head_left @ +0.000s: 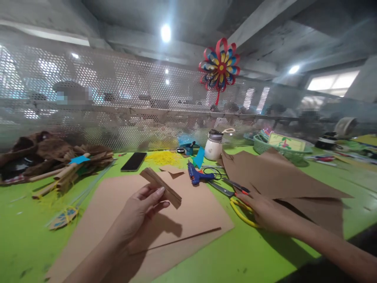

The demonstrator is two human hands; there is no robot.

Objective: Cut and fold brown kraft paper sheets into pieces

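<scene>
A narrow, folded strip of brown paper (pixel 161 186) is pinched between the thumb and fingers of my left hand (pixel 138 208), raised over large sheets of brown paper (pixel 194 220) on the green table. To the right, my right hand (pixel 265 212) has its fingers on the handles of a pair of scissors (pixel 240 212) with yellow and red grips. The scissor blades are spread and point towards a blue glue gun (pixel 197 175). My right fingertips are partly hidden by the hand itself.
Darker brown paper (pixel 265 173) lies right. A phone (pixel 134 162), yellow shreds (pixel 165 158) and a white bottle (pixel 213 146) stand along the back. Paper craft bundles (pixel 79 165) lie left, a green basket (pixel 260 146) back right. A perforated screen (pixel 141 98) rises behind.
</scene>
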